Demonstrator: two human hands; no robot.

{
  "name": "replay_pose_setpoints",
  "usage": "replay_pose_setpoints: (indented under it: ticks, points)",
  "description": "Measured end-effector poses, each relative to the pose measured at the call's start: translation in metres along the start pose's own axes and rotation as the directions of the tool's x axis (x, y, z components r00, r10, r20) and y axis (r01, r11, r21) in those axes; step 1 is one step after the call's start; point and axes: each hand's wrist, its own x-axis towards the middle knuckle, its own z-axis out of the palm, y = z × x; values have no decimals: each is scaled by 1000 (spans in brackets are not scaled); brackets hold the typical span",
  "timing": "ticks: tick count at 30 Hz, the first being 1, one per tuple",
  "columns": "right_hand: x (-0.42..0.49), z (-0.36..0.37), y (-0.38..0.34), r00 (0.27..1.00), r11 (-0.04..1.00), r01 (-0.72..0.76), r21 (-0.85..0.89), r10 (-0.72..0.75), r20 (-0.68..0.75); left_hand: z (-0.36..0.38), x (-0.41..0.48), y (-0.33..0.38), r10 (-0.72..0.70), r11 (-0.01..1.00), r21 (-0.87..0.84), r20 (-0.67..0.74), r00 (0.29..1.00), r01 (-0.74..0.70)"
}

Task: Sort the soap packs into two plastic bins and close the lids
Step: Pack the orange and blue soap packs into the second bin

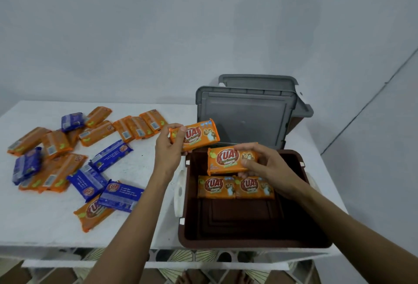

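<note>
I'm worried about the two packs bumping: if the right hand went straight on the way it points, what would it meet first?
Probably the orange pack in the left hand. The right hand, holding a second pack over the brown bin, points up-left at it. Depth is unclear, so it might pass beneath.

— Where is the camera looking from?
— It is riding on the person's head, facing forward and down, close over the white table (45,220) and the brown bin (248,244).
— How much is it taking in?
— It is taking in a wide sweep, with the grey wall (158,23) filling the top half.
</note>
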Motion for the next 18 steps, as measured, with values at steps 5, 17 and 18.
replay_pose_setpoints:
  ticks: [5,17,18]
  points:
    - [1,7,7,987,993,-59,-100,73,141,-1,-1,-1,-2,1000,19,-3,1000,2]
    - [27,29,49,960,956,-191,-223,229,161,-1,-2,0,-13,999,40,-4,1000,13]
    - [29,29,50,960,944,-180,-277,230,162,-2,-2,0,-11,999,40,-1,1000,11]
